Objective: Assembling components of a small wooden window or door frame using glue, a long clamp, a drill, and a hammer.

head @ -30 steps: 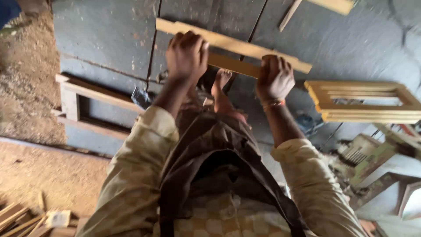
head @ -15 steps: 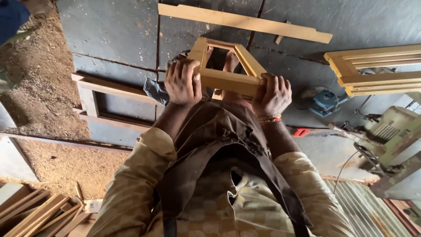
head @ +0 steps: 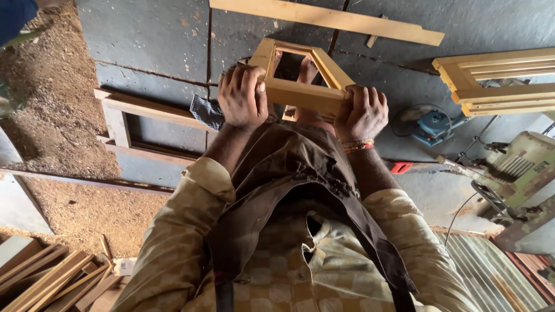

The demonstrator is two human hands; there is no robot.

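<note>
Left hand (head: 243,95) and right hand (head: 361,112) are each clamped on the near rail of a small wooden frame (head: 303,92), held above the floor. Long plank (head: 326,20) lies beyond; larger frame (head: 124,124) left; power tool (head: 433,124) right.

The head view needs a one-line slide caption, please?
Both hands, left hand and right hand, grip a small wooden frame above a grey floor.
</note>
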